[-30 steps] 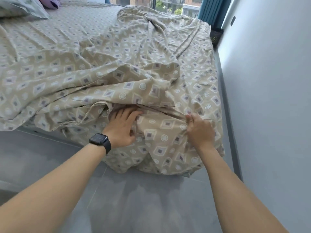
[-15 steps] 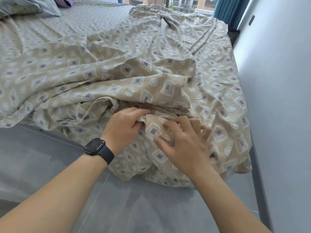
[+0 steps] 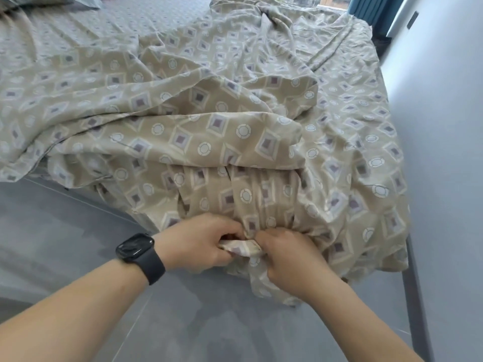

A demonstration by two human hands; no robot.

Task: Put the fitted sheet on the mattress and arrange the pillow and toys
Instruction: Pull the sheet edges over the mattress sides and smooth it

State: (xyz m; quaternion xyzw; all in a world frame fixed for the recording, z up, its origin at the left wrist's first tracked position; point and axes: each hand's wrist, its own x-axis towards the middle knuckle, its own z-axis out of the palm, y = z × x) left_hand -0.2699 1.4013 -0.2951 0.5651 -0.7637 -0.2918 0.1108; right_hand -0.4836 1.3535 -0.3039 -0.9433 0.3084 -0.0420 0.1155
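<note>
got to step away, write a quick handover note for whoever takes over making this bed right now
Left hand and right hand both grip the gathered hem of the fitted sheet at the near corner of the bed, by the wall.
Done: sheet spread loosely over the bed, bunched and wrinkled.
Left: hook this corner, check the others, smooth out. Pillow lies far left; no toys in view.

Soft matt cloth fitted sheet (image 3: 183, 142) (creased); glossy smooth floor (image 3: 183, 322)

Worn on the head, looking forward and down over the near corner of the bed (image 3: 235, 142), close above both hands, gray wall (image 3: 444, 126) along the right edge
</note>
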